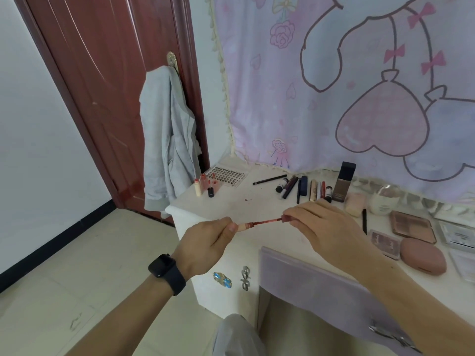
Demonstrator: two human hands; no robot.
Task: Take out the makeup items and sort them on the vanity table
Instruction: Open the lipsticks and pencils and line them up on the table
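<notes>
Both hands hold one lip gloss pulled apart over the white vanity table. My left hand grips the pale tube end; my right hand pinches the cap, and the red-stained wand spans the gap between them. A cluster of small lip products stands at the table's far left corner. A row of pencils and tubes lies at the back, next to a brown foundation bottle. Eyeshadow palettes and a pink oval case lie at the right.
A sheet of nail stickers lies beside the lip cluster. A round white jar and a pink sponge sit near the foundation. A lilac drawer front sticks out below my right arm. A grey jacket hangs on the red door.
</notes>
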